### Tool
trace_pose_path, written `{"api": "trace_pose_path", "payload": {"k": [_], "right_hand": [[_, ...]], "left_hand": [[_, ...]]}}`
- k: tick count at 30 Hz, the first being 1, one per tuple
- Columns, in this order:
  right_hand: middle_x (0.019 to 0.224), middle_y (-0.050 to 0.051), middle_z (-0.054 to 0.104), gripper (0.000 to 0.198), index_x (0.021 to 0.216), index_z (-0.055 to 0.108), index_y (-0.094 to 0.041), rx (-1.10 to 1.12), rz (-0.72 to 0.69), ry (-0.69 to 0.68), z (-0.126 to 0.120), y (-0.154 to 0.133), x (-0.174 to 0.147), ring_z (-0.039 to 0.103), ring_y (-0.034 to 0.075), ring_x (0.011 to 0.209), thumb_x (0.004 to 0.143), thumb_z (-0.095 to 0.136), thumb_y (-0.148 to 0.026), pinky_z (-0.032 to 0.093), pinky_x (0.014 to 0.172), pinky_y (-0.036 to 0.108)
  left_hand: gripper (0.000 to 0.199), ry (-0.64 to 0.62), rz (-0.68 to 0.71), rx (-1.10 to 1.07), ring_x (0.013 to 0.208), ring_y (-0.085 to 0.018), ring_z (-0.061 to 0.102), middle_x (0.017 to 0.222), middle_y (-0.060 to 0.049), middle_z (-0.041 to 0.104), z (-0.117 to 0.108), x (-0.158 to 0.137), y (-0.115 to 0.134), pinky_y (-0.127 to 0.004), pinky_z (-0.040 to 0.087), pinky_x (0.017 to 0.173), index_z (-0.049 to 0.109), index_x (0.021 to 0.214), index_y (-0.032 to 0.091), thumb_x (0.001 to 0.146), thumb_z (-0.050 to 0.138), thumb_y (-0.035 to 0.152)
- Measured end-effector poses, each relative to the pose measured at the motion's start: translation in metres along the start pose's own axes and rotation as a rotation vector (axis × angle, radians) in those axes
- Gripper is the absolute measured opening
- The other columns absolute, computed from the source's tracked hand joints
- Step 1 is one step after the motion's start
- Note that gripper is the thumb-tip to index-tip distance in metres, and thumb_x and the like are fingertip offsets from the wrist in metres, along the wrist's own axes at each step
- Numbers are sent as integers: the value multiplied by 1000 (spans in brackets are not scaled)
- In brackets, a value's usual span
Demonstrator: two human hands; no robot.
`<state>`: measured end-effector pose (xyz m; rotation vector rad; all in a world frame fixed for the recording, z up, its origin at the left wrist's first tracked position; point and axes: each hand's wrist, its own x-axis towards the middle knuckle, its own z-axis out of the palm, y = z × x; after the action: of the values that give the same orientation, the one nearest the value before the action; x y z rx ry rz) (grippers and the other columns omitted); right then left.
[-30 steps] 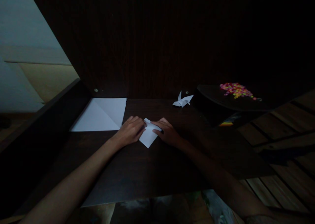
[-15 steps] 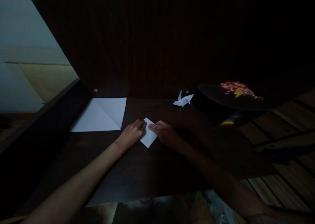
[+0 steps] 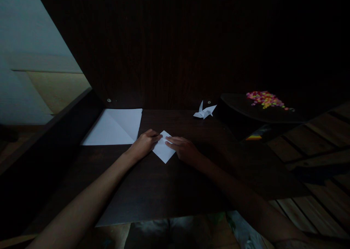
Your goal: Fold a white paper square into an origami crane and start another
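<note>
A small white sheet of paper [image 3: 164, 155], folded into a diamond, lies on the dark desktop with a crease across its upper half. My left hand [image 3: 145, 144] is at its left corner, fingers bent together and gripping that edge. From the other side my right hand [image 3: 186, 148] reaches in, two fingertips stretched out and apart on the upper right of the paper, pressing it flat. Parts of the left and right corners are hidden under the fingers. Behind my right hand stands a folded white paper crane [image 3: 204, 111].
A stack of larger white paper sheets [image 3: 113, 127] with a diagonal crease lies at the left, near a low side board [image 3: 49, 132]. On a dark raised shelf [image 3: 237, 105] at the right sits a heap of small colourful pieces [image 3: 266, 99]. A tall dark panel [image 3: 169, 48] rises behind.
My left hand has drawn slightly leftward, uncovering more of the paper's left side. My right fingers have spread a little on the paper. The view has shifted slightly.
</note>
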<state>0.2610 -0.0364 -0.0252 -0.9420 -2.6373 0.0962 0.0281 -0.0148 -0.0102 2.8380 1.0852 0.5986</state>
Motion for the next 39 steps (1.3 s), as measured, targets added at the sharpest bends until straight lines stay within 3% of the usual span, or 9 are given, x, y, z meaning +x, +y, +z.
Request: {"api": "trace_pose_path", "payload": {"k": [5, 13, 39], "right_hand": [[139, 15, 55, 46, 126, 61, -15, -14, 20, -30, -2, -2, 1, 53, 25, 126, 86, 45, 1, 47, 99, 45], [140, 13, 54, 46, 128, 59, -16, -44, 20, -52, -4, -4, 2, 51, 25, 126, 87, 45, -1, 47, 95, 43], [138, 13, 56, 44, 125, 62, -17, -44, 10, -60, -2, -3, 1, 52, 25, 123, 87, 46, 0, 48, 91, 44]], "left_hand": [[35, 63, 15, -149, 101, -20, 61, 110, -9, 67, -7, -6, -6, -38, 53, 90, 67, 116, 17, 88, 47, 9], [30, 65, -7, -212, 101, -22, 60, 112, -10, 67, -12, -5, 8, -39, 51, 90, 69, 115, 17, 93, 53, 30], [32, 15, 17, -256, 104, -23, 57, 120, -10, 65, -11, -7, 2, -43, 49, 93, 68, 118, 20, 91, 50, 20]]}}
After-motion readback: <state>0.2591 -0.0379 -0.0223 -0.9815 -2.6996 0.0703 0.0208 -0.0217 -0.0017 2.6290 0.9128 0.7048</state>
